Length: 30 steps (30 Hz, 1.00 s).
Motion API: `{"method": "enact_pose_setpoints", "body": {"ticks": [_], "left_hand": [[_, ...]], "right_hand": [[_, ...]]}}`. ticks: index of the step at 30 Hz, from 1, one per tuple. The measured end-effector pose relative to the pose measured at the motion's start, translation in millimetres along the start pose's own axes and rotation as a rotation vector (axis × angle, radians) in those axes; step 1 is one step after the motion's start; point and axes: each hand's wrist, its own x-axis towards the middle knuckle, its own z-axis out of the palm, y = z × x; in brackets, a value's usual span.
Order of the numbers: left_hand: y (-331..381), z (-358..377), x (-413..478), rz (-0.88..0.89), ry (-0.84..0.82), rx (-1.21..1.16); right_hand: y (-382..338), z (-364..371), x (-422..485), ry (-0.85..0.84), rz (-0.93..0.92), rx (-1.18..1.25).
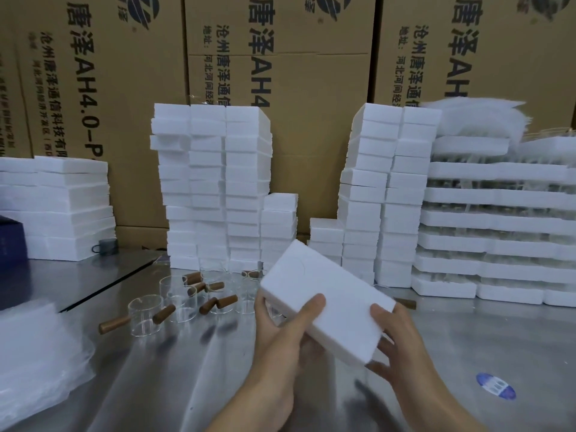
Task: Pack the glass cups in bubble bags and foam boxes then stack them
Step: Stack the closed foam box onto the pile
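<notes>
Both hands grip one foam box (324,299), tilted, above table (467,338): L hand (280,325) thumb on top, R hand (396,338) fingers curled at near end. Glass cups (187,300) just left; foam stacks (215,188) behind.

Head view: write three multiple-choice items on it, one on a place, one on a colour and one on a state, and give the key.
1. Where do the glass cups stand?
A. on the metal table, left of the held foam box
B. on a shelf
C. on the floor

2. What colour are the cup handles?
A. blue
B. brown
C. white

3. How is the foam box held?
A. by one hand alone
B. not at all, it lies flat on the table
C. by the left hand and the right hand together, tilted

Key: 1 A, the cups stand on the steel beside the box; 2 B, the handles look like brown wood; 3 C, a thumb and fingers of each hand grip the box.
</notes>
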Motion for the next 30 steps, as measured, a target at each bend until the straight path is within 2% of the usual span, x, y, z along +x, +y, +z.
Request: {"method": "enact_pose_setpoints", "body": {"ticks": [6,11,17,22,24,27,30], "left_hand": [[21.3,-14.3,10.5,-0.003,-0.169,0.320],[2.4,0.4,5.4,-0.004,-0.258,0.231],[-20.9,14.1,-8.6,0.066,-0.329,0.252],[-25.8,21.8,-17.2,0.099,-0.290,0.292],[-22.0,27.2,-18.7,0.070,-0.276,0.257],[-0.7,32.1,-12.1,0.027,-0.134,0.151],[43.5,42.8,16.0,0.060,-0.059,0.160]], "right_hand": [[-9.3,1.7,10.2,-0.136,0.215,-0.023],[-12.8,8.7,1.9,-0.064,0.038,-0.018],[-20.1,2.7,3.6,0.051,-0.017,0.073],[-18.7,-3.1,20.6,0.113,0.076,0.056],[-15.0,-14.8,19.7,0.050,0.064,0.029],[-21.2,-30.6,24.3,0.213,0.073,0.102],[-16.5,-58.5,28.3,0.416,-0.089,-0.077]]}}
